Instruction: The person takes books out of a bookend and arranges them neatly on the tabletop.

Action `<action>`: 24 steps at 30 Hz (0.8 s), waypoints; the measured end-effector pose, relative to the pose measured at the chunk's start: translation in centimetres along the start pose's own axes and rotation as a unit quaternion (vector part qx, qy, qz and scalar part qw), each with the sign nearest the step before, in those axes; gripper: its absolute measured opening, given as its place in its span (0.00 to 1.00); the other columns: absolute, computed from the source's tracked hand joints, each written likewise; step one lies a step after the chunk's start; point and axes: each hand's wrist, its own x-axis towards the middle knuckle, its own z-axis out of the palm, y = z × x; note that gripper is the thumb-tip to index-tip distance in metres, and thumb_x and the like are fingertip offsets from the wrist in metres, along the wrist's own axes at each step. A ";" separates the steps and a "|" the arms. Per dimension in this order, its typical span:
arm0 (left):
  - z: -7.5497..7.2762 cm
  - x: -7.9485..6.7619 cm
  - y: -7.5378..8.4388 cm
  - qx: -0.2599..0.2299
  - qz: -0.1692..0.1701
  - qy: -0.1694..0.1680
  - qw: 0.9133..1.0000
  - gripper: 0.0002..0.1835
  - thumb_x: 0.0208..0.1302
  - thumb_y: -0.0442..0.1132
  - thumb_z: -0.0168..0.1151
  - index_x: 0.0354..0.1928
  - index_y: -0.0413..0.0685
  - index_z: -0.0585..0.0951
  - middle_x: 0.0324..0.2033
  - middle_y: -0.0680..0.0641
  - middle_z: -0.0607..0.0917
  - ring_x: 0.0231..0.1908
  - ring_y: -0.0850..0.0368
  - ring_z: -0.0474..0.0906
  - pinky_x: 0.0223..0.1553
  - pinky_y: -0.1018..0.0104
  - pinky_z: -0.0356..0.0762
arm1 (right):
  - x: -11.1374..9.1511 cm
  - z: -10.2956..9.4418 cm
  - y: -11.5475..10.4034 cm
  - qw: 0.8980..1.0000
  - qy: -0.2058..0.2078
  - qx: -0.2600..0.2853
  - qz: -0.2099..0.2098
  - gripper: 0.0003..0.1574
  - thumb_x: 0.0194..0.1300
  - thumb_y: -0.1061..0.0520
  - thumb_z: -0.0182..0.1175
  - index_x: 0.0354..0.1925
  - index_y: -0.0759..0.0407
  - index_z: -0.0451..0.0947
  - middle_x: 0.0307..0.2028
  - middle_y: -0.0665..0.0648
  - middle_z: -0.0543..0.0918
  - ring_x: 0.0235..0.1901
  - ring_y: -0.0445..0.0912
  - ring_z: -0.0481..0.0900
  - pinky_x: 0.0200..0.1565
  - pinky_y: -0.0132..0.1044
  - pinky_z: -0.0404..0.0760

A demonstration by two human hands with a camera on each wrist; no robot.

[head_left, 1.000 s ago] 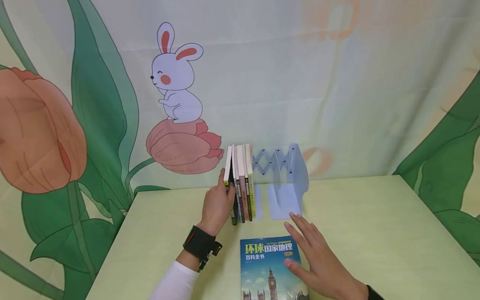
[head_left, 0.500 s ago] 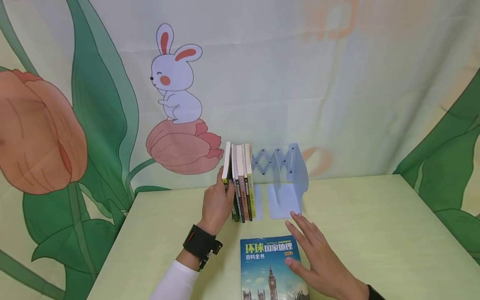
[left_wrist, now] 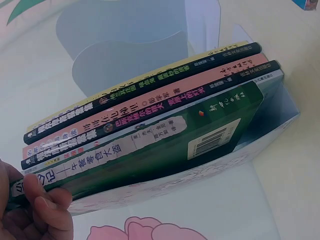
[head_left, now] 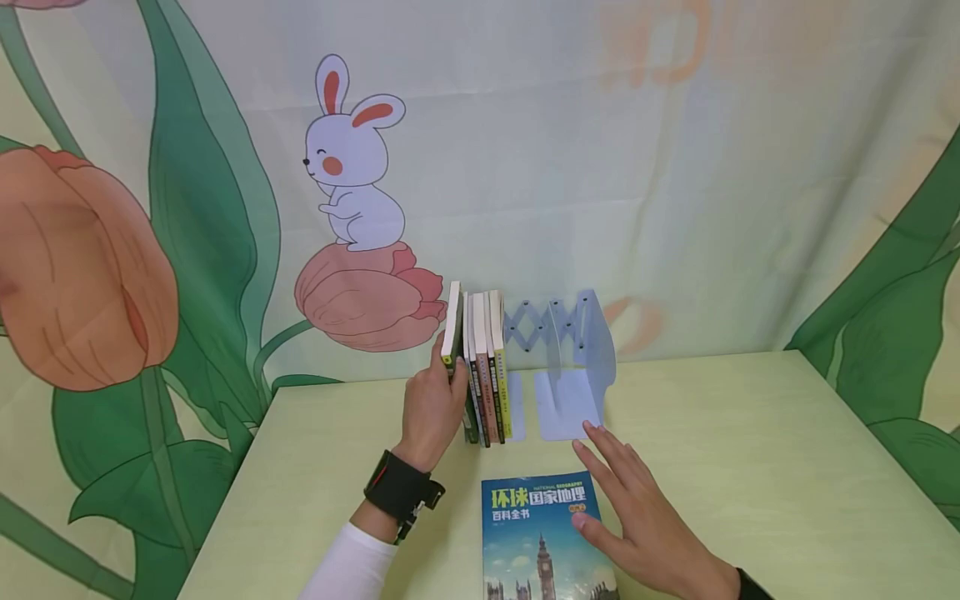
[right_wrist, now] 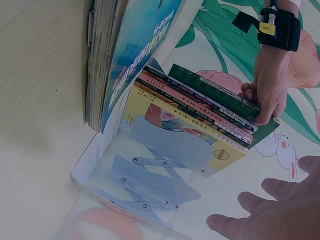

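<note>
My left hand (head_left: pixel 432 412) grips a green book (left_wrist: pixel 215 135) near its upper end, thumb and fingers on either side of the spine. The green book stands at the left end of a row of upright books (head_left: pixel 487 367), leaning slightly away from its neighbours at the top. In the left wrist view, its spine faces the camera. The row sits in a pale blue expandable bookend (head_left: pixel 600 350). My right hand (head_left: pixel 641 517) has its fingers spread and holds nothing. It overlaps the right edge of a thick blue book (head_left: pixel 517 542) lying cover up on the table.
Pale blue divider plates (right_wrist: pixel 172 142) and crossed metal links (head_left: pixel 527 325) stand to the right of the books. The light green table (head_left: pixel 735 450) meets a curtain (head_left: pixel 720 208) printed with a rabbit and tulips close behind the bookend.
The green book has shifted slightly back and up in the head view, and its top leans a little further left. My left hand moved with it; my right hand has barely moved.
</note>
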 end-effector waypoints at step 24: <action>-1.7 0.6 1.3 -0.013 0.010 0.029 0.999 0.28 0.76 0.43 0.45 0.73 0.38 0.60 0.13 0.47 0.74 0.10 0.61 0.64 0.13 0.70 0.56 | 0.4 -0.5 0.0 1.000 0.005 0.008 0.001 0.52 0.63 0.45 0.64 0.77 0.44 0.50 0.78 0.54 0.51 0.76 0.51 0.50 0.63 0.70 0.59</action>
